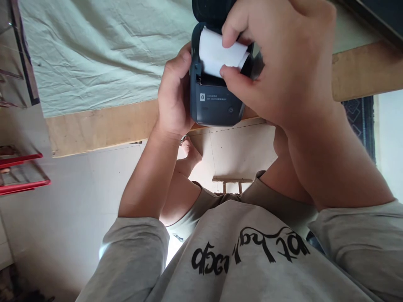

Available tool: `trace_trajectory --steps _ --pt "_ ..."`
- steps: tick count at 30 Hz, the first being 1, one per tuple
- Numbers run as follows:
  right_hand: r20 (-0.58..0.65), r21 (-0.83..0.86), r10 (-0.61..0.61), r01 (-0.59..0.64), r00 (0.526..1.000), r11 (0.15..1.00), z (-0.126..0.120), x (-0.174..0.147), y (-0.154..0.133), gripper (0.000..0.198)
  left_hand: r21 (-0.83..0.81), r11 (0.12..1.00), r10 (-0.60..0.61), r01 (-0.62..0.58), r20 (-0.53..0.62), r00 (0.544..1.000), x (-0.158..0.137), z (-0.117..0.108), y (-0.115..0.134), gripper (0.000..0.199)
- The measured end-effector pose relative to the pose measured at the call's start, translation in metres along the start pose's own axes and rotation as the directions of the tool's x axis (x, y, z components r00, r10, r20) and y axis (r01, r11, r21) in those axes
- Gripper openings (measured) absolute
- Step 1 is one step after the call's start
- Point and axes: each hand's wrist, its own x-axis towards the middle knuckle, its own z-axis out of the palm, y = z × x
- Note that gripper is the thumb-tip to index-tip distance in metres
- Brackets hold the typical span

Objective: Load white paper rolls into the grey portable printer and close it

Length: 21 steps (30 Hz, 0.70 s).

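Observation:
A small dark portable printer [217,107] with a Bluetooth mark and a power button is held up near the table edge. Its lid [209,10] stands raised at the far side. My left hand [176,88] wraps the printer's left side, thumb along the edge and the other fingers hidden behind it. Inside the bay sits a white paper roll [217,52], tilted, with a loose end at its right. Thumb and fingers of my right hand [277,63] pinch the roll's right part. Whether the roll is fully seated I cannot tell.
A pale green cloth [110,54] covers the wooden-edged table [103,130] in front of me. A dark flat object [378,21] lies at the upper right. Red-edged shelves [25,184] stand at the left, and a small wooden stool [233,180] is below, between my legs.

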Motion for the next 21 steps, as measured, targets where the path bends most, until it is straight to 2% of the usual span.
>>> trace_trajectory --steps 4,10,13,16,21 --pt "-0.057 -0.013 0.002 -0.003 0.998 1.000 -0.004 0.000 0.006 0.032 -0.031 0.999 -0.008 0.009 0.029 1.000 -0.001 -0.003 -0.001 0.035" --pt "-0.183 0.170 -0.039 0.070 0.982 0.983 0.002 -0.002 0.016 0.032 -0.069 0.997 -0.009 0.014 0.070 0.997 -0.001 -0.005 -0.001 0.034" --pt "-0.222 0.137 -0.038 0.070 0.974 0.988 0.006 -0.003 0.015 0.030 -0.045 0.999 -0.017 0.020 0.056 0.998 0.000 -0.005 -0.001 0.039" --pt "-0.242 0.148 -0.009 0.046 0.970 0.988 0.008 -0.003 0.015 0.027 0.009 0.998 -0.060 0.060 0.023 0.998 0.000 -0.005 -0.002 0.039" --pt "-0.244 0.157 0.003 0.037 0.970 0.987 0.012 -0.003 0.015 0.024 -0.001 0.999 -0.051 0.051 0.019 0.999 -0.002 -0.004 0.000 0.042"
